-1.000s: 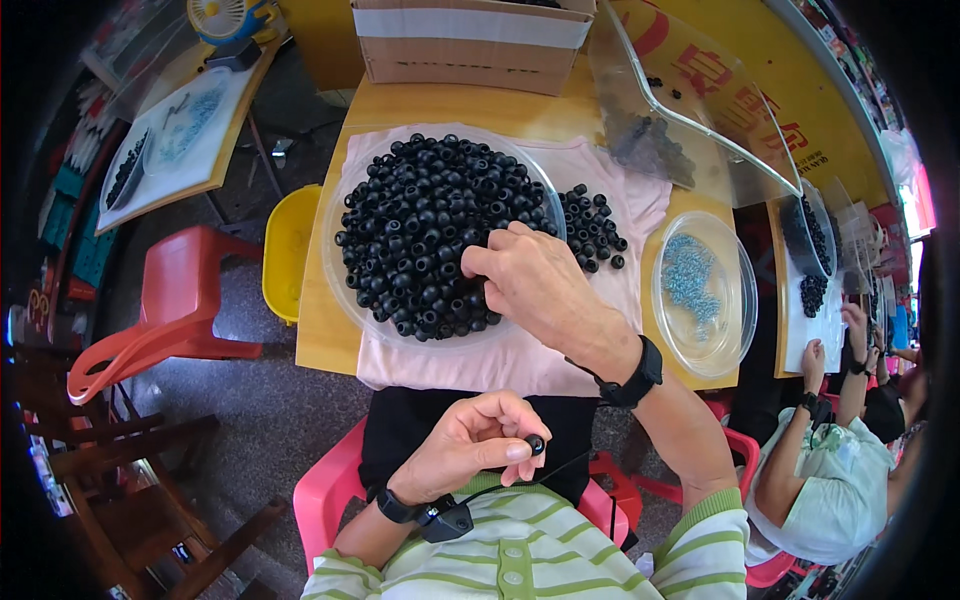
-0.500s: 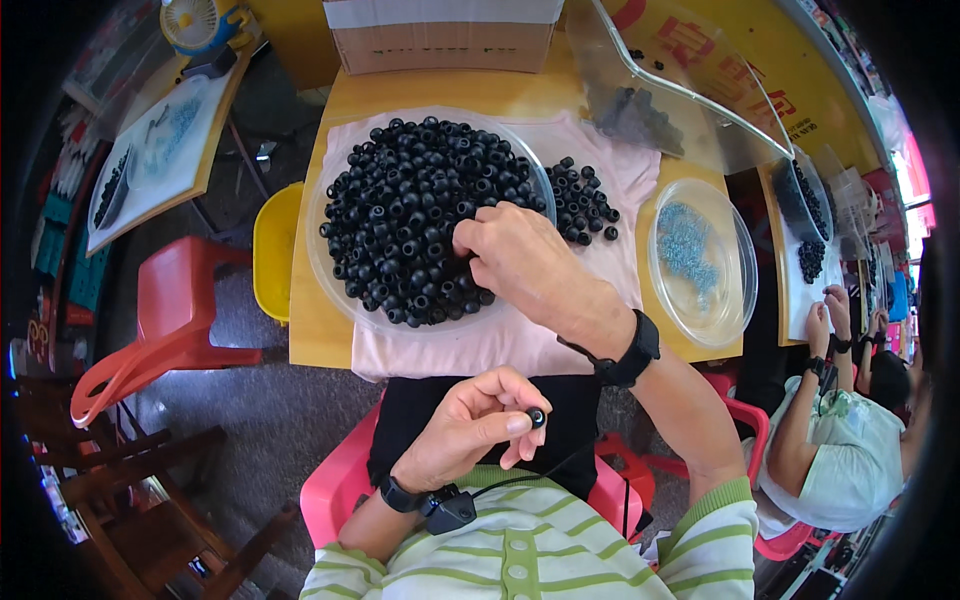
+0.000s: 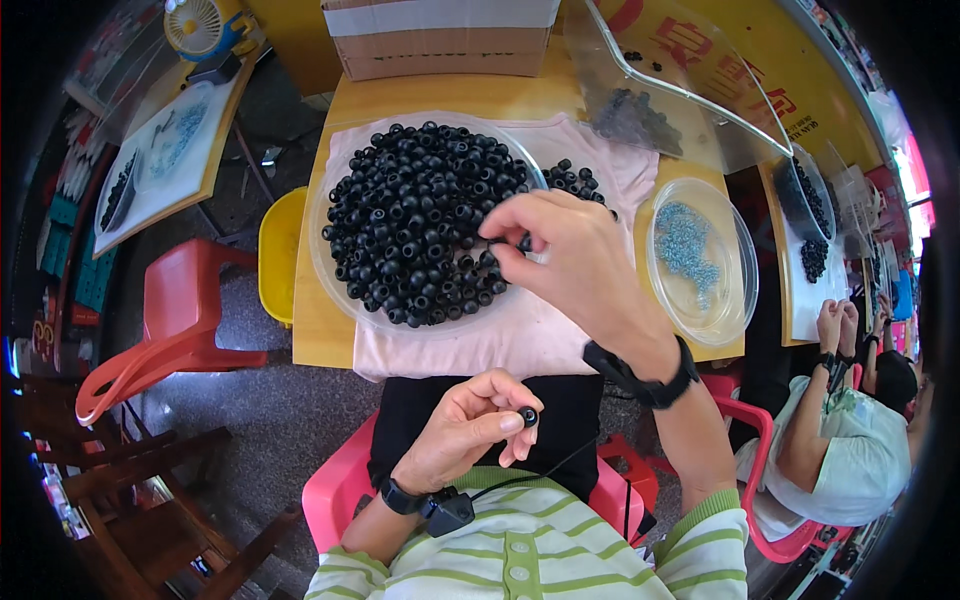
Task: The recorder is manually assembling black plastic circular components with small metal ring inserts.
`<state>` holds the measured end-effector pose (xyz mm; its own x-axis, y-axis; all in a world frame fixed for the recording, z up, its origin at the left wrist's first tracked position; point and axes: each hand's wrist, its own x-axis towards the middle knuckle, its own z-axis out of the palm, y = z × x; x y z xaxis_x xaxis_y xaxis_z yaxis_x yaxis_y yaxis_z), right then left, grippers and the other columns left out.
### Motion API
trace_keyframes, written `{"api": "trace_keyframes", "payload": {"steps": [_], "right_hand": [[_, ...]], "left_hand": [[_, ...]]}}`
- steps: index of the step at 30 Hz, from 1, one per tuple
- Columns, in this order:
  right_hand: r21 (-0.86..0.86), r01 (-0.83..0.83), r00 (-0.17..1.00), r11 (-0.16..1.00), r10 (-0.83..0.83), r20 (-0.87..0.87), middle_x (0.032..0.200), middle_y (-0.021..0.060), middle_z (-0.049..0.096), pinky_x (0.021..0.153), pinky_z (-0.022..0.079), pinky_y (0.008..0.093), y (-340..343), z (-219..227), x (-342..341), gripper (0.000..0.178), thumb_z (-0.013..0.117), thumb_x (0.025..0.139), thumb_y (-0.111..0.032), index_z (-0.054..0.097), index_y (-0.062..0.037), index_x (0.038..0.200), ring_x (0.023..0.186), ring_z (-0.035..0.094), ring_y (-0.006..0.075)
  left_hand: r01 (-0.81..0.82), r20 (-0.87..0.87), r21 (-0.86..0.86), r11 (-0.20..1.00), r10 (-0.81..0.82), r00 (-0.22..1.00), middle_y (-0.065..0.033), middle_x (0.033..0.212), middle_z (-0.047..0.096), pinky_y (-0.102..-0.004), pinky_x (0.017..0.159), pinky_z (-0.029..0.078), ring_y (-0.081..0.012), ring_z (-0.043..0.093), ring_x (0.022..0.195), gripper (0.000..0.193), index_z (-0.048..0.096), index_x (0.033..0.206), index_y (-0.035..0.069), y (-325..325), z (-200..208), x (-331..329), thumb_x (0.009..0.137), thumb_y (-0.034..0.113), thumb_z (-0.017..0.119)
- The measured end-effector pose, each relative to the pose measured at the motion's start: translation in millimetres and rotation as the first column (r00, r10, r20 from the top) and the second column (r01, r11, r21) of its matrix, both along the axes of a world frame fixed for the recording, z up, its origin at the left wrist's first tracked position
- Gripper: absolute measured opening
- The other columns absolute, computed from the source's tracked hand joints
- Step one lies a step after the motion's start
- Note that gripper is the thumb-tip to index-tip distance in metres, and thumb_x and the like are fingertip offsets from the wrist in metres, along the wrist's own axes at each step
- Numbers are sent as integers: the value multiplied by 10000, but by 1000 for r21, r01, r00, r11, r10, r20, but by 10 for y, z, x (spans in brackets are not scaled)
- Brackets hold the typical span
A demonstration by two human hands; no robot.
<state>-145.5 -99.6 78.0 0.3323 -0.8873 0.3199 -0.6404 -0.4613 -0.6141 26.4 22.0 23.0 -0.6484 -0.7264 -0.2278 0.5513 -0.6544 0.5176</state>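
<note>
Low over my lap, my left hand [image 3: 468, 430] pinches a round black bead [image 3: 529, 416] with a hole through it between thumb and fingertips. My right hand [image 3: 575, 255] is over the right edge of a heap of black beads [image 3: 420, 210], its thumb and forefinger closed about another black bead [image 3: 525, 243]. The heap fills a wide clear round tray [image 3: 533, 166], which rests on a pale pink cloth [image 3: 430, 358]. More loose black beads [image 3: 572, 181] lie on the cloth beyond my right hand, partly hidden by it.
A clear oval dish [image 3: 746, 262] with small blue pieces [image 3: 685, 255] stands at the right. Behind are a cardboard box [image 3: 435, 45] and a clear bin [image 3: 690, 90]. A yellow bin [image 3: 280, 255] and red chair [image 3: 185, 300] stand left; a person [image 3: 850, 455] sits at right.
My right hand has drawn back to the right from the heap, with a bead now showing at its fingertips. My left hand has hardly moved and keeps its bead.
</note>
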Motion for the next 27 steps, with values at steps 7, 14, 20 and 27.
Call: {"api": "trace_keyframes", "payload": {"steps": [7, 14, 20, 27], "right_hand": [[82, 117, 980, 990, -102, -170, 807, 60, 614, 669, 511, 393, 720, -323, -356, 174, 695, 712, -33, 656, -105, 865, 791, 618, 272], [155, 195, 976, 969, -176, -127, 875, 80, 613, 691, 511, 382, 840, -363, -366, 354, 691, 702, 17, 632, -102, 1030, 823, 622, 282], [195, 224, 972, 955, -203, -120, 879, 89, 621, 689, 508, 375, 894, -257, -406, 280, 716, 756, -23, 620, -72, 1014, 816, 630, 284], [129, 223, 974, 966, -225, -1, 861, 89, 613, 687, 500, 371, 934, -499, -396, 185, 725, 766, -29, 646, -41, 932, 812, 620, 279]], "left_hand": [[-27, -135, -40, 999, 21, 991, -106, 895, 646, -240, 610, 505, -146, 642, 742, 190, 587, 1071, 5, -30, -133, 33, 938, 135, 627], [-64, -19, -58, 996, 63, 998, -121, 815, 594, -248, 531, 475, -170, 597, 654, 219, 572, 1008, 14, -37, -106, -8, 910, 189, 662], [-67, -80, -61, 996, 62, 995, -134, 927, 634, -256, 618, 518, -162, 645, 747, 213, 584, 1070, -2, -39, -146, 10, 935, 153, 641], [-110, -43, -39, 993, 109, 993, -143, 1029, 644, -244, 713, 531, -164, 647, 836, 230, 595, 1139, -15, -23, -138, -61, 952, 117, 617]]}}
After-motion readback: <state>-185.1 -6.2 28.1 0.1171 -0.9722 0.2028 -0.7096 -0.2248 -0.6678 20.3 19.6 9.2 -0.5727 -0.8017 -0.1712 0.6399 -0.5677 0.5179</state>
